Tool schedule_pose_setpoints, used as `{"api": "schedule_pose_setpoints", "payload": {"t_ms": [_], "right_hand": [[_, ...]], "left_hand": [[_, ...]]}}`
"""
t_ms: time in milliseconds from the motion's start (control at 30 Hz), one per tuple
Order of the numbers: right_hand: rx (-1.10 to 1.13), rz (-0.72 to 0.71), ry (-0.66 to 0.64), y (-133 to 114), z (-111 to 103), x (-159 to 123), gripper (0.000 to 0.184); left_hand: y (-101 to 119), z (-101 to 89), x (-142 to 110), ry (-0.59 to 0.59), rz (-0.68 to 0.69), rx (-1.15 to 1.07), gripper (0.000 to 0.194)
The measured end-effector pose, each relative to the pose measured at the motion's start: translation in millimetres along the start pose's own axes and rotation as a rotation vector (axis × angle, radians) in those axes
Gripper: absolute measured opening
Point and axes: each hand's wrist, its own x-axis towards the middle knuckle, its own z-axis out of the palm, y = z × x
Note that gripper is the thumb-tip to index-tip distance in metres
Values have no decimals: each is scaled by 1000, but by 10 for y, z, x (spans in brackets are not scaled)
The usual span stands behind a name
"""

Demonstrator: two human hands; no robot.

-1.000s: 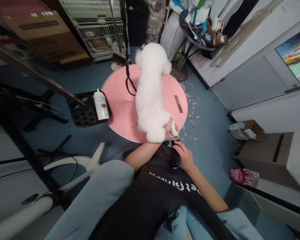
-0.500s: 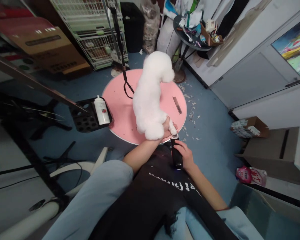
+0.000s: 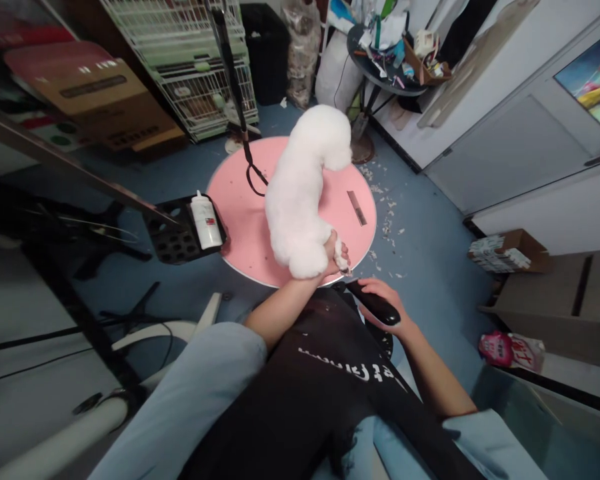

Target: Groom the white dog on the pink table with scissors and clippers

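Observation:
A fluffy white dog (image 3: 300,193) stands on a round pink grooming table (image 3: 240,233), its head toward the far side. My left hand (image 3: 334,252) is closed around one of its hind legs at the near right edge, with the paw (image 3: 343,259) showing past my fingers. Below and to the right, my right hand (image 3: 387,300) grips a black hair clipper (image 3: 377,305), its head toward the paw but apart from it. A metal comb (image 3: 357,208) lies on the tabletop to the dog's right.
A black grooming loop (image 3: 250,175) hangs left of the dog. On a side tray (image 3: 167,233) stands a white squeeze bottle (image 3: 206,221). Cages (image 3: 205,87) and a cluttered black side table (image 3: 380,77) are behind. Cut fur (image 3: 387,220) litters the floor.
My right hand has drawn the clipper away from the paw, down and to the right, and tilted it. My left hand still holds the leg, with the paw turned slightly.

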Motion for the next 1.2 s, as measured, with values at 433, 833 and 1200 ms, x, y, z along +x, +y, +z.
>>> {"api": "schedule_pose_setpoints", "payload": {"t_ms": [433, 833, 1200], "right_hand": [[256, 57, 152, 38, 31, -103, 27], [456, 284, 502, 125, 357, -237, 35], [588, 593, 947, 112, 779, -400, 45]], "left_hand": [[23, -22, -80, 74, -135, -236, 61], [-81, -32, -78, 140, -37, -310, 63], [-110, -14, 35, 114, 22, -387, 62]]}}
